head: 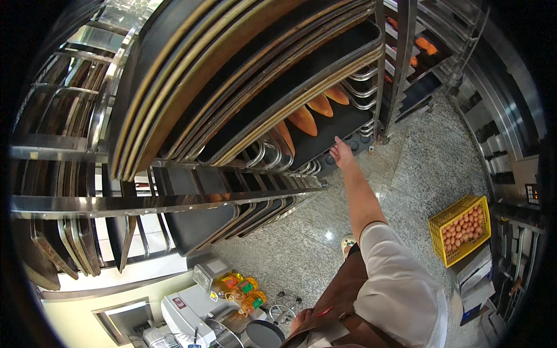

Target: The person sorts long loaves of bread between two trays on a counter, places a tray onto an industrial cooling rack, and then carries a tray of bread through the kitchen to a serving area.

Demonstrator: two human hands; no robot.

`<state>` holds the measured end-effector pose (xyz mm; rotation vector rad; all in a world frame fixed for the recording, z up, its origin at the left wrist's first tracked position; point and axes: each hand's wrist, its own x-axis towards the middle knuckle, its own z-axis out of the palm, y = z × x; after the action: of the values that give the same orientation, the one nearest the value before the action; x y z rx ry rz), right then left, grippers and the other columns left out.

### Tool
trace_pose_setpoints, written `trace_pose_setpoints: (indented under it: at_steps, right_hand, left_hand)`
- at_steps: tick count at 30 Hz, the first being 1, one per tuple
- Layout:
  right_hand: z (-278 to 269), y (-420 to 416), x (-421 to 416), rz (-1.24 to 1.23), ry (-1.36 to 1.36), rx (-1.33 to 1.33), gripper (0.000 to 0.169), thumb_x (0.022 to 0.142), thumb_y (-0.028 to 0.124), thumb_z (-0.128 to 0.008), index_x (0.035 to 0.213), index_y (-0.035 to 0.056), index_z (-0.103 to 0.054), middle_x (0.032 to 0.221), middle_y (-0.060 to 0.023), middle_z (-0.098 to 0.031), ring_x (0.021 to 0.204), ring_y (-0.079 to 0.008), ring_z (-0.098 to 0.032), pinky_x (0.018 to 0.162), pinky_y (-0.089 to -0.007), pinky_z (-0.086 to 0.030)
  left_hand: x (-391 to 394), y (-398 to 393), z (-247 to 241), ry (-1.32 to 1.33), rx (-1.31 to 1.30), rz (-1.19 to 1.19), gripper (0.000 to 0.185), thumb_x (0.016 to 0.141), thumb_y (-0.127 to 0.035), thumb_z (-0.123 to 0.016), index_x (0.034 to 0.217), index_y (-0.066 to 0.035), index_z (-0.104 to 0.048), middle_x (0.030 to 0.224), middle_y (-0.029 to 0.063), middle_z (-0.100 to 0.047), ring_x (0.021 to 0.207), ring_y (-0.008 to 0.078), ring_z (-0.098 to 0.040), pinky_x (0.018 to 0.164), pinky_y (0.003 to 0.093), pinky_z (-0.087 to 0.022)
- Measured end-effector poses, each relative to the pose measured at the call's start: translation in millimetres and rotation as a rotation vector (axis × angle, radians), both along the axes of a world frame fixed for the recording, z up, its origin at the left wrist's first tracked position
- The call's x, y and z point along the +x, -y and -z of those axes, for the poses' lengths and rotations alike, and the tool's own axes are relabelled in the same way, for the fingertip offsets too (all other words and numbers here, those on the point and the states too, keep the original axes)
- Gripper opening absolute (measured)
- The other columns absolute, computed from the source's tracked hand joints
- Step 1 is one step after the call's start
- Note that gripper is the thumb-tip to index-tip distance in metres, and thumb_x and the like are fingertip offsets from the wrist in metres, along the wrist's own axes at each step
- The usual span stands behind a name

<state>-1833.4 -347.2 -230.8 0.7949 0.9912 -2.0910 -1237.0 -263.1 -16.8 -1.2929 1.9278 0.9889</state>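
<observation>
My right hand (342,153) reaches out to the front edge of a dark baking tray (324,139) low in a metal rack. Its fingertips overlap the tray's edge; whether they grip it or only hover over it is unclear. Several golden-brown, pointed bread loaves (303,121) lie on this tray, partly hidden by the trays above. Only a small part of my left hand (300,319) shows, beside my brown apron (343,287). Its fingers are hidden, so I cannot see whether it holds anything.
More stacked trays (261,78) fill the upper rack, framed by a metal post (174,202). A yellow crate (436,243) of eggs stands at right on the speckled floor (404,174). Oil bottles (252,301) sit by a white machine (187,311). Ovens (518,113) line the right side.
</observation>
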Motion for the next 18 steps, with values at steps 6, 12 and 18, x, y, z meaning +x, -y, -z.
trace_pose_setpoints:
  at_steps: [6,12,18]
  right_hand:
    - [-2,7,6,0.035,0.095,0.055,0.026,0.089,0.012,-0.052,0.113,0.0033,-0.048,0.098,-0.0076,-0.058,0.082,-0.0227,-0.058,0.081,-0.0398,-0.049]
    - [-1,-97,79,0.087,0.174,0.124,0.01,0.085,0.009,-0.05,0.095,0.0098,-0.052,0.082,-0.0037,-0.049,0.064,-0.0163,-0.047,0.067,-0.0383,-0.043]
    - [-11,-199,176,0.24,0.235,0.204,0.049,0.094,0.04,-0.051,0.123,0.0005,-0.05,0.116,-0.0103,-0.059,0.098,-0.0274,-0.056,0.081,-0.0422,-0.046]
  left_hand:
    - [0,-16,16,-0.014,0.018,-0.055,0.036,0.093,-0.039,-0.049,0.112,-0.012,-0.065,0.103,0.0175,-0.066,0.1,0.0337,-0.063,0.083,0.0394,-0.049]
    - [-101,22,-11,-0.21,0.086,0.195,0.034,0.096,-0.031,-0.046,0.11,-0.006,-0.063,0.104,0.0171,-0.065,0.1,0.0337,-0.062,0.084,0.0395,-0.049]
    - [-185,90,45,-0.515,0.337,0.094,0.036,0.097,-0.035,-0.047,0.11,-0.005,-0.062,0.101,0.0094,-0.066,0.094,0.0212,-0.062,0.086,0.0322,-0.047]
